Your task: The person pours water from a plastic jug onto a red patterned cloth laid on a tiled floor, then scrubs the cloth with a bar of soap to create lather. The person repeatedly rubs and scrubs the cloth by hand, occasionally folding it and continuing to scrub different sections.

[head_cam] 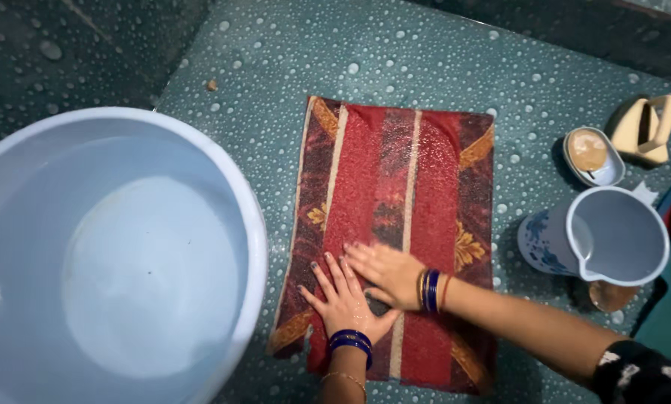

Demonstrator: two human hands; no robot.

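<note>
Where cloth [395,224] lies wet, both hands flat.

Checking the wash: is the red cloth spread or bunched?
Spread flat: the red cloth lies open on the wet floor, both hands pressing it.

Teal speckled floor [395,52], wet with droplets; dark edges beyond.

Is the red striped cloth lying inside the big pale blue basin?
No, the red striped cloth lies flat on the wet teal floor, beside the big pale blue basin.
</note>
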